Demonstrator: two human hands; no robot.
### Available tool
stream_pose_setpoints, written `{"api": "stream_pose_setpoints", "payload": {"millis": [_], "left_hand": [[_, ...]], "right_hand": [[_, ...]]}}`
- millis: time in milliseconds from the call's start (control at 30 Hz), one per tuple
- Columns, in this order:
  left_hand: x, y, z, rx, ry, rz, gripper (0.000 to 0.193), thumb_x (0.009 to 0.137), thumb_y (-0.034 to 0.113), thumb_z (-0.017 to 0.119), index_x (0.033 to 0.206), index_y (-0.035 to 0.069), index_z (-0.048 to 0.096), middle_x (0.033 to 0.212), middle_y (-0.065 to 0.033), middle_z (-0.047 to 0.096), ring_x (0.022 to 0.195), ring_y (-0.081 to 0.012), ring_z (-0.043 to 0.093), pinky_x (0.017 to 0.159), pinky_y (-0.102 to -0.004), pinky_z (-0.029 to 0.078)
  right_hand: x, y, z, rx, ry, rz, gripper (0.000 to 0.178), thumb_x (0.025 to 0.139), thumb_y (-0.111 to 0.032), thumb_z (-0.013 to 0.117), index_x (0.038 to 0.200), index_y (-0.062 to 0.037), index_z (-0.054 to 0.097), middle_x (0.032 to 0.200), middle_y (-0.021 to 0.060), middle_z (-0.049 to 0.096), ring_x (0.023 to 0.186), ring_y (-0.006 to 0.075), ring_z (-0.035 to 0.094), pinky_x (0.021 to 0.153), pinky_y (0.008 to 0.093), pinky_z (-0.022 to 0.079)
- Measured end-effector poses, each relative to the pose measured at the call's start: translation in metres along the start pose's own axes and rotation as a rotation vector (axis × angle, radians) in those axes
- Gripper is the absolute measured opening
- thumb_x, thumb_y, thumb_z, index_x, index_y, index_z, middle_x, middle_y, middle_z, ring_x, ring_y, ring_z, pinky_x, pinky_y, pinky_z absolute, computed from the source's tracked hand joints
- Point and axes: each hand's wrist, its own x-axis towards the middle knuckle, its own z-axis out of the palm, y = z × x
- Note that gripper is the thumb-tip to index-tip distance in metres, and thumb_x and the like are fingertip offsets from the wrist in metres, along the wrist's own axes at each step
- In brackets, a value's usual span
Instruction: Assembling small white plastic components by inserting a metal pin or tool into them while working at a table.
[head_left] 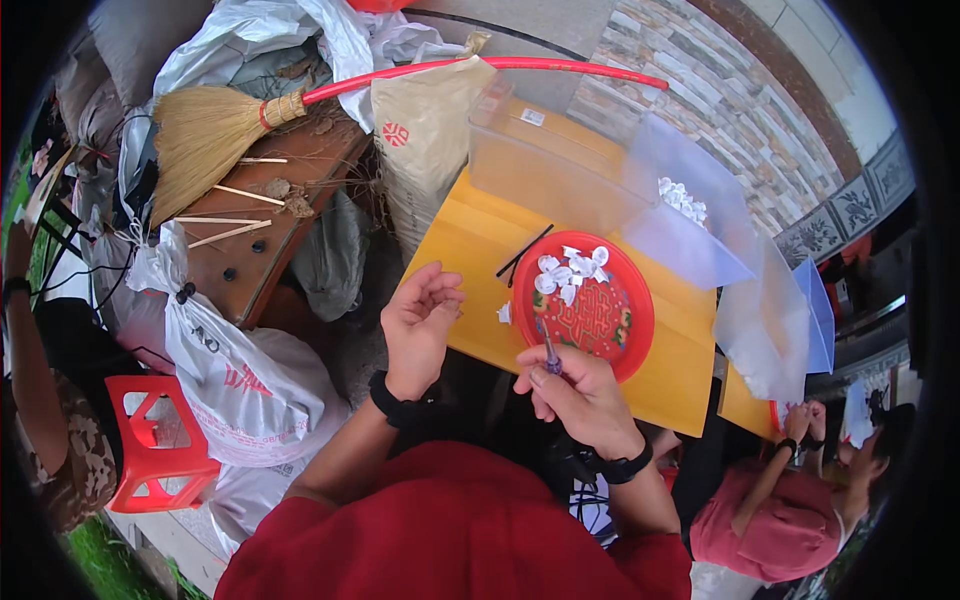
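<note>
My right hand [585, 393] is closed around a small pointed tool with a purple handle [552, 358], its thin tip pointing up and away from me. That hand hovers at the near edge of a round red plate [640, 300] with a printed pattern. Several small white plastic pieces [570, 272] lie on the plate's far left part. My left hand [420, 325] is lifted left of the plate, fingers loosely curled and apart, with nothing visible in it. One more white piece [504, 313] rests on the yellow tabletop [470, 240], beside the plate.
A clear plastic bin [560, 170] stands behind the plate; a bluish bin [690, 240] to its right holds more white pieces. A dark stick [524, 255] lies left of the plate. Leftward are a broom [215, 130], stuffed sacks [250, 390] and a red stool [160, 440]. Other people sit at both sides.
</note>
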Motion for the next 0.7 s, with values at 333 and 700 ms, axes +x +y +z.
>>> {"api": "stream_pose_setpoints", "payload": {"millis": [333, 700], "left_hand": [[-0.017, -0.044, 0.038, -0.023, -0.190, -0.149, 0.038, 0.079, -0.013, 0.049, 0.116, -0.003, 0.048, 0.102, -0.0117, 0.060, 0.087, -0.0155, 0.059, 0.078, -0.0263, 0.048], [-0.039, -0.040, 0.022, 0.149, -0.223, -0.152, 0.034, 0.081, -0.010, 0.050, 0.114, -0.003, 0.051, 0.102, -0.0122, 0.061, 0.085, -0.0164, 0.060, 0.070, -0.0257, 0.048]], "right_hand": [[0.010, 0.049, -0.089, -0.856, 0.513, -0.119, 0.015, 0.076, -0.012, 0.060, 0.075, 0.0027, 0.056, 0.069, 0.0220, 0.057, 0.067, 0.0374, 0.057, 0.059, 0.0421, 0.045], [0.098, 0.056, -0.073, -1.147, 0.405, -0.028, 0.026, 0.075, -0.024, 0.061, 0.072, 0.0019, 0.061, 0.072, 0.0212, 0.061, 0.074, 0.0340, 0.061, 0.068, 0.0420, 0.049]]}}
